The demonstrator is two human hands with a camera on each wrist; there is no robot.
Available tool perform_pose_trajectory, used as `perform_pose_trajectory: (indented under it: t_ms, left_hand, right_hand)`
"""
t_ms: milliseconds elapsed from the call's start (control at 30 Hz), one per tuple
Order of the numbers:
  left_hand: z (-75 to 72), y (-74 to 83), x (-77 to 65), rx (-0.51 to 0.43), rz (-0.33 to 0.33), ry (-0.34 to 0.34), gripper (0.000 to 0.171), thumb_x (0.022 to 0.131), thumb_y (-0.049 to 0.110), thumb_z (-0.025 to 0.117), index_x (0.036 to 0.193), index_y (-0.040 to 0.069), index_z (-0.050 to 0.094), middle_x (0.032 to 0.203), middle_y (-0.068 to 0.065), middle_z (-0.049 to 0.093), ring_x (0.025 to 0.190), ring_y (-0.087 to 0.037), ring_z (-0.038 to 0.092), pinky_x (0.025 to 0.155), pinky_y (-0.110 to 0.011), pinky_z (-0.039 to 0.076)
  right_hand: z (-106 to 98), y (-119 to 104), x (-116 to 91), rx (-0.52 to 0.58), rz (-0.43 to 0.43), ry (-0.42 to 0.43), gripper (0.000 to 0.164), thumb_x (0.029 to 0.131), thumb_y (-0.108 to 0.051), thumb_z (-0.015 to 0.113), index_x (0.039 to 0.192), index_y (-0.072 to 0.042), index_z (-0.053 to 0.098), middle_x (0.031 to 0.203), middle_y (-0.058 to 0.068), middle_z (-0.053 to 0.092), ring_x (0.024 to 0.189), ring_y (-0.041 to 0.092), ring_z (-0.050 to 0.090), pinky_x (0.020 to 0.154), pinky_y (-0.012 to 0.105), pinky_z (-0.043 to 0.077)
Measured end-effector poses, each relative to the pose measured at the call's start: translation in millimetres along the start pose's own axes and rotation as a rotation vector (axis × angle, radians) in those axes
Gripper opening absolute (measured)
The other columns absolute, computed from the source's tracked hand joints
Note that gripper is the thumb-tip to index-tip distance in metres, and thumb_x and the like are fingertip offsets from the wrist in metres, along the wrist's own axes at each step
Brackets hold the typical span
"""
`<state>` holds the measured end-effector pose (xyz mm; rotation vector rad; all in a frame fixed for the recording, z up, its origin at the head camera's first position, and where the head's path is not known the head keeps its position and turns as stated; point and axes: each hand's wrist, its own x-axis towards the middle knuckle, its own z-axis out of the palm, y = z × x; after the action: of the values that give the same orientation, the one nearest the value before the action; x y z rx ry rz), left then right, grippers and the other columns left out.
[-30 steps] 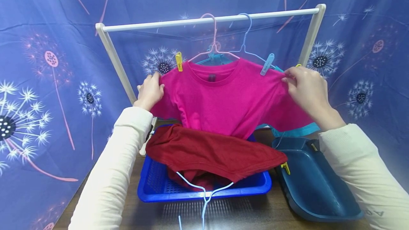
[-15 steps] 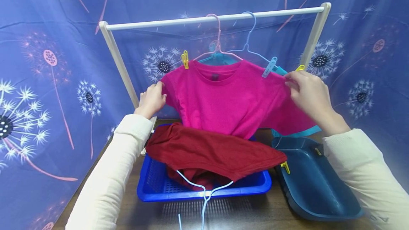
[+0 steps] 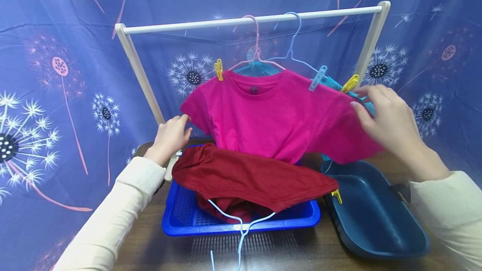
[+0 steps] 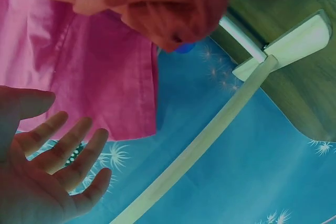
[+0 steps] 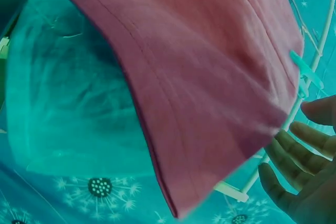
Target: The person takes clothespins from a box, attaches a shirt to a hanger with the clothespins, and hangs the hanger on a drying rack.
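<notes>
A bright pink fabric T-shirt (image 3: 260,116) hangs before me on a slim pink hanger (image 3: 257,39), hooked over a white horizontal rail (image 3: 180,26), a yellow plastic clip (image 3: 219,70) at one shoulder and a pale blue plastic clip (image 3: 318,78) at the other. My left hand (image 3: 171,137) sits just below one sleeve, fingers spread, holding nothing. My right hand (image 3: 391,118) is beside the other, fingers parted; I cannot tell whether they brush it. I judge sleeve-straightening nearly done; next probably calls for lowering both hands to the dark red fabric garment (image 3: 256,177) across the blue plastic basket (image 3: 241,230). Half a second ago both hands pinched the sleeves; now my left is lower, my right farther out.
</notes>
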<state>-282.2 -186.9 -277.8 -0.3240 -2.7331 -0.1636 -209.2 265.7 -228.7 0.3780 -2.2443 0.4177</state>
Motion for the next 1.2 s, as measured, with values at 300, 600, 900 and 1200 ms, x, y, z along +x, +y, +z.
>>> perform_pose_trajectory:
  t_ms: [300,600,900,1200]
  left_hand:
    - [-6.1,9.1,-33.9,0.002,0.094,0.056,0.024,0.088,0.020,0.056,0.108,0.007,0.056,0.096,-0.014,0.064,0.088,-0.035,0.063,0.071,-0.055,0.044]
    - [-1.1,16.0,-72.3,0.028,0.164,0.104,0.023,0.084,0.018,0.061,0.103,0.006,0.058,0.095,-0.012,0.066,0.082,-0.035,0.064,0.070,-0.052,0.044]
    - [5.5,15.7,-95.8,0.060,0.164,0.118,0.022,0.081,0.018,0.065,0.099,0.008,0.058,0.089,-0.010,0.065,0.075,-0.033,0.060,0.066,-0.048,0.043]
    - [10.0,22.6,-109.3,0.126,0.166,0.075,0.025,0.077,0.021,0.069,0.094,0.008,0.055,0.089,-0.012,0.059,0.071,-0.033,0.058,0.062,-0.046,0.042]
  right_hand:
    - [-13,4,-28,-0.064,-0.045,0.024,0.031,0.080,-0.007,0.061,0.109,0.004,0.057,0.103,0.023,0.058,0.090,0.038,0.050,0.072,0.056,0.040]
    - [-9,8,-62,-0.128,-0.107,0.009,0.031,0.074,-0.008,0.064,0.104,0.002,0.058,0.096,0.021,0.061,0.087,0.036,0.053,0.069,0.053,0.041]
    - [14,24,-88,-0.144,-0.224,-0.053,0.025,0.080,-0.023,0.058,0.096,-0.003,0.060,0.088,0.014,0.063,0.078,0.033,0.058,0.058,0.047,0.040]
    - [41,38,-107,-0.192,-0.294,-0.177,0.057,0.093,-0.054,0.029,0.092,-0.006,0.061,0.083,0.008,0.063,0.073,0.027,0.060,0.049,0.037,0.038]
